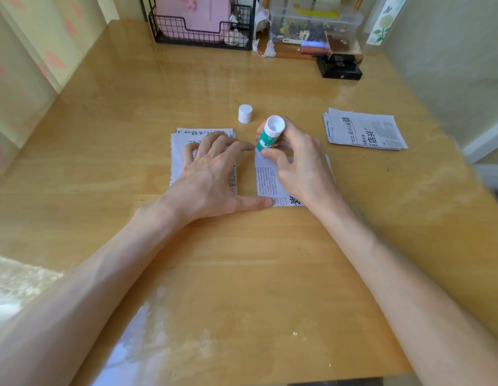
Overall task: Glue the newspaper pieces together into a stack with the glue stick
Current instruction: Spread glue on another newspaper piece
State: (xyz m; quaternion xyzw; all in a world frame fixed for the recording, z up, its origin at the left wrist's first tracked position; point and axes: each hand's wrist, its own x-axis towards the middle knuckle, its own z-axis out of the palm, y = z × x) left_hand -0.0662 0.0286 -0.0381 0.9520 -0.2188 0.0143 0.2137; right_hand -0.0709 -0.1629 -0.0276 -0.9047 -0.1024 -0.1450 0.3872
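Observation:
My right hand (300,165) grips a green-and-white glue stick (268,133), uncapped, its lower end down on the top edge of a single newspaper piece (267,179) lying on the wooden table. My left hand (214,174) lies with spread fingers on a small stack of newspaper pieces (176,151) to the left, while its thumb presses the lower left corner of the single piece. The glue stick's white cap (245,113) stands on the table just behind. Another pile of newspaper pieces (364,129) lies to the right.
At the table's back edge stand a black wire rack (200,37) with a pink item, a clear plastic box (314,23) of small things, and a black box (341,69). A wall runs along the right, a curtain on the left.

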